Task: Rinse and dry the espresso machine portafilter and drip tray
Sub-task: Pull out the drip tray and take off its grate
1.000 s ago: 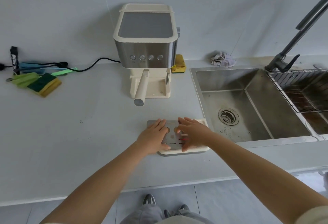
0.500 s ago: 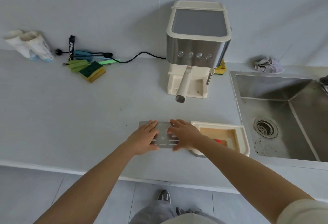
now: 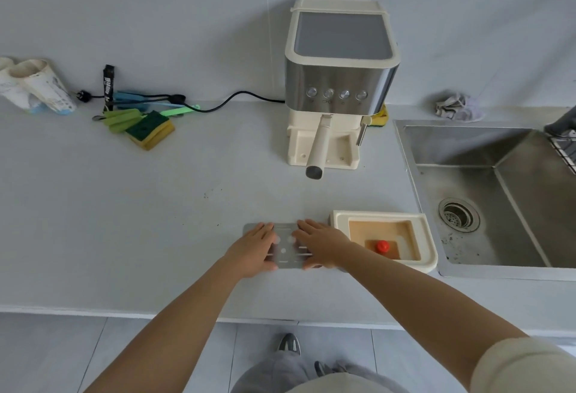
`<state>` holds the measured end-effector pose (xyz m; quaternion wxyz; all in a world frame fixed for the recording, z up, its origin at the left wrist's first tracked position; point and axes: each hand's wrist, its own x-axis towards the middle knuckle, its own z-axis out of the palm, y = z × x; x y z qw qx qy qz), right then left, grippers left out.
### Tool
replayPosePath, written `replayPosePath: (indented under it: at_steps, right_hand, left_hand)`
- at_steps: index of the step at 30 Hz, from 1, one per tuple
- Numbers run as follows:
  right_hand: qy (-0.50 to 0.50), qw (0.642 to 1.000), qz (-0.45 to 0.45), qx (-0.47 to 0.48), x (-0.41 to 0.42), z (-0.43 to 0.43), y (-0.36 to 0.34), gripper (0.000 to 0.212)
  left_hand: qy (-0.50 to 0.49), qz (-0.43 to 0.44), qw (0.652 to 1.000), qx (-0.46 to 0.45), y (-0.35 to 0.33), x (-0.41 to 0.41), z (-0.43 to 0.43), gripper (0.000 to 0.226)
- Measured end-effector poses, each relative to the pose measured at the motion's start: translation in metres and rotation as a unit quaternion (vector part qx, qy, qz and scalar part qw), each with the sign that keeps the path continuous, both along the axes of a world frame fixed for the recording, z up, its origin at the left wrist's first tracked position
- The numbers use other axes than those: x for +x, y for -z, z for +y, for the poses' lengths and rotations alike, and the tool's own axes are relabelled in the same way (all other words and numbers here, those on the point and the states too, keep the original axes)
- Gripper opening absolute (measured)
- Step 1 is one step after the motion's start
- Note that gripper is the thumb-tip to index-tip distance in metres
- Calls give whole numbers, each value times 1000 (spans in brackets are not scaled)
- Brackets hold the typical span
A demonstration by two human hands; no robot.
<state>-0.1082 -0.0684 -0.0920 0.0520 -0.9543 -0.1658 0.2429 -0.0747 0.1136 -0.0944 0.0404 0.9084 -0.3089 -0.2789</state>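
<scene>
A flat metal drip-tray grate (image 3: 288, 251) lies on the grey counter, and both hands rest on it. My left hand (image 3: 254, 249) presses its left end, my right hand (image 3: 321, 246) its right end, fingers spread flat. Just to the right sits the cream drip tray (image 3: 428, 243), uncovered, with brownish liquid and a red float (image 3: 382, 246) inside. The cream-and-steel espresso machine (image 3: 339, 81) stands at the back, its portafilter handle (image 3: 318, 152) sticking out toward me.
A steel sink (image 3: 498, 187) with a drain lies to the right, a crumpled cloth (image 3: 458, 107) behind it. Green-yellow sponges (image 3: 149, 128), clips and the black power cord (image 3: 224, 106) are at the back left, near paper cups (image 3: 34, 87). The counter edge runs just below my forearms.
The grate has come off the cream tray and slid left onto the counter under both hands, uncovering the tray's liquid and red float. The view has shifted left.
</scene>
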Motion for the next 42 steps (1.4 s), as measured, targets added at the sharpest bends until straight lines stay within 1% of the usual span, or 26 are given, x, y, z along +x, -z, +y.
replayPosePath:
  at_steps: [2,5,9,13,18,21,25,29,32,38,42]
  right_hand:
    - [9,1000,-5,8,-2,-1,1,74]
    - [35,998,-26,39,-7,-8,0,78]
    - [91,990,-59,87,-15,-30,-13,83]
    - [138,983,-88,88,-31,-68,-26,93]
    - [256,960,-65,95,-63,-127,-28,113]
    - [294,951,-38,82,-82,-154,-23,126]
    - [315,945,1,87,-101,-174,-14,139]
    - [327,939,19,108,-109,-179,-7,138]
    - [332,933,9,139,-111,-178,-5,134]
    - [340,918,-17,203,-113,-180,-5,128]
    - [360,895,-26,260,-112,-191,-7,124]
  left_hand:
    - [-7,-5,1000,-10,-2,0,-2,65]
    - [-28,-18,998,-53,-8,-1,-12,66]
    - [-40,-17,994,-103,-11,-7,-35,89]
    - [-51,3,990,-129,-11,-16,-65,108]
    - [-57,-4,984,-167,-5,-30,-97,117]
    - [-72,-6,979,-192,-2,-37,-108,119]
    - [-82,-8,980,-181,2,-45,-118,129]
    - [-110,-13,978,-179,2,-52,-125,128]
    - [-134,-4,972,-190,1,-55,-127,125]
    - [-156,18,956,-248,-2,-58,-131,120]
    - [-153,26,945,-288,-8,-53,-139,116]
